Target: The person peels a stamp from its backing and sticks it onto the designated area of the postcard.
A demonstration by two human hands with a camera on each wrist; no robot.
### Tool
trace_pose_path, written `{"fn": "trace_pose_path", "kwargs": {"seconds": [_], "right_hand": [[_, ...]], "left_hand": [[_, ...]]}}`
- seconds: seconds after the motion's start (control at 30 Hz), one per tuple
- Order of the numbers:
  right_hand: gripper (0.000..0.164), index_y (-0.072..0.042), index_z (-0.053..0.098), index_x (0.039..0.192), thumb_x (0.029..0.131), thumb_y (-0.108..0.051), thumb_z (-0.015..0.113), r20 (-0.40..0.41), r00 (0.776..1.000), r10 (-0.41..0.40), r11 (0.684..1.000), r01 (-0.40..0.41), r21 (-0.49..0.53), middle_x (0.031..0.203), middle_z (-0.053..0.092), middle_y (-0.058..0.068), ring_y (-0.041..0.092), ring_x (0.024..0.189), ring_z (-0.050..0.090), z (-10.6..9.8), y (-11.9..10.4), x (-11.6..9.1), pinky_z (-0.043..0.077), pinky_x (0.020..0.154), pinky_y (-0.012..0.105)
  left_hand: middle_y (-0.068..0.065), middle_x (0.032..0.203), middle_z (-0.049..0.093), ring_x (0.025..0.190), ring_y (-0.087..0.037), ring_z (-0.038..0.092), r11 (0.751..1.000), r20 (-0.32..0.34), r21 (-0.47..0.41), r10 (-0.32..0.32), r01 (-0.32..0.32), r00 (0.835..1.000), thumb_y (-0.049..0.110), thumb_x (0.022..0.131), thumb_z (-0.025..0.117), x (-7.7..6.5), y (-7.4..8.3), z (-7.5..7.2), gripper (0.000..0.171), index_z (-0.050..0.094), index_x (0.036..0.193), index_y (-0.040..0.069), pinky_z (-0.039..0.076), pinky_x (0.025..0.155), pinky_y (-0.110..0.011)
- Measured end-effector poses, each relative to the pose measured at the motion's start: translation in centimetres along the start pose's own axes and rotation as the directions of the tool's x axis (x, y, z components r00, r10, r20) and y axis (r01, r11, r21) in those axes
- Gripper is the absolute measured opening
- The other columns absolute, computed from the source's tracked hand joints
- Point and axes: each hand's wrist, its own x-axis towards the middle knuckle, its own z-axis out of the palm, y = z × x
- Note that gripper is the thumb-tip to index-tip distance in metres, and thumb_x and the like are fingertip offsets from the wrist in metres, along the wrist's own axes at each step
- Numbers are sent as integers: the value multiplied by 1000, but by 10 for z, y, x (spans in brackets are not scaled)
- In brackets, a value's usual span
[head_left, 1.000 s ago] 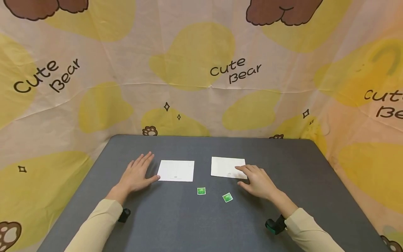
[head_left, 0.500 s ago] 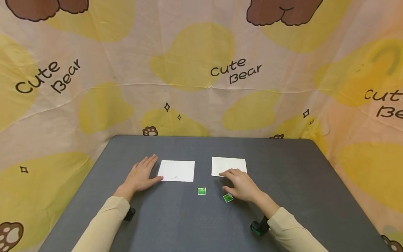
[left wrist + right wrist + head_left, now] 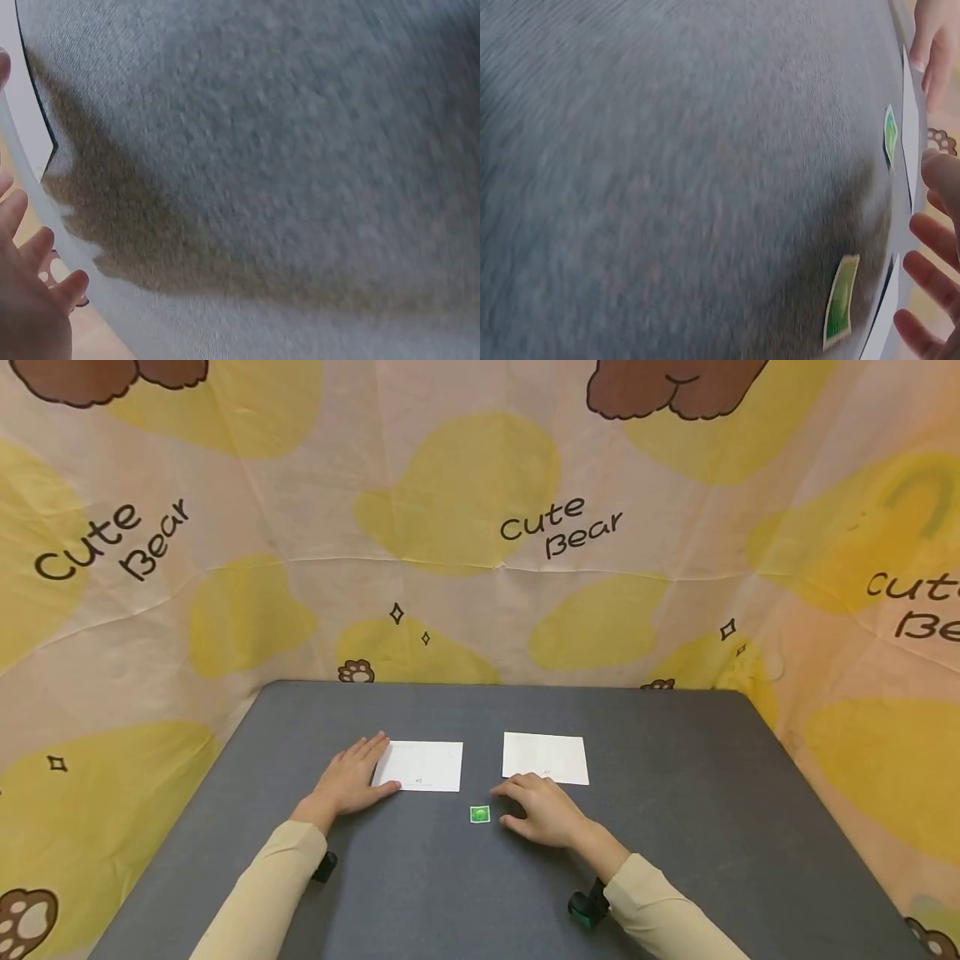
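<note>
My left hand [image 3: 348, 783] is spread at the left edge of a white card [image 3: 423, 766], its thumb and fingertips overlapping that edge in the head view. Loosely bent and holding nothing, my right hand [image 3: 546, 811] hovers over the table just right of a green stamp [image 3: 480, 814] with a white border. Its fingers overlap the near edge of a second white card [image 3: 546, 755]. A second green stamp [image 3: 842, 302] lies on the table under the right hand, hidden in the head view but visible in the right wrist view. In the left wrist view, the left fingers [image 3: 36, 247] are apart.
Both cards lie flat on a grey table [image 3: 420, 893], side by side with a gap between them. Behind the table hangs a patterned cloth [image 3: 465, 510] with bear prints. A black wrist camera [image 3: 588, 906] sits under the right wrist.
My right hand has moved left and nearer, from beside the right card to over the second stamp, covering it in the head view. My left hand has shifted right onto the left card's edge.
</note>
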Motion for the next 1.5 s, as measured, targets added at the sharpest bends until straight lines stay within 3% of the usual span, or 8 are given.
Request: {"fn": "trace_pose_path", "kwargs": {"seconds": [0.27, 0.7, 1.5], "right_hand": [[31, -17, 65, 111, 81, -23, 68, 23, 997, -69, 998, 69, 15, 103, 63, -4, 14, 98, 59, 12, -10, 10, 47, 85, 36], [29, -19, 65, 111, 83, -26, 66, 75, 995, -60, 998, 61, -7, 105, 59, -4, 16, 100, 55, 21, -13, 13, 43, 90, 37], [17, -21, 71, 97, 80, -18, 69, -2, 999, -49, 999, 49, -18, 97, 59, -4, 14, 88, 53, 23, -8, 15, 44, 71, 33]], "left_hand": [[-13, 149, 28, 134, -40, 27, 1000, 37, -16, -13, 13, 999, 50, 84, 58, -2, 3, 5, 79, 31, 143, 5, 24, 101, -62], [-12, 150, 27, 135, -39, 25, 999, 73, -3, -40, 40, 996, 55, 84, 55, -1, 4, 8, 81, 30, 144, 6, 22, 103, -61], [-11, 150, 27, 135, -39, 25, 999, 76, 12, -50, 49, 996, 54, 84, 56, 4, 8, 10, 81, 30, 144, 6, 22, 103, -61]]}}
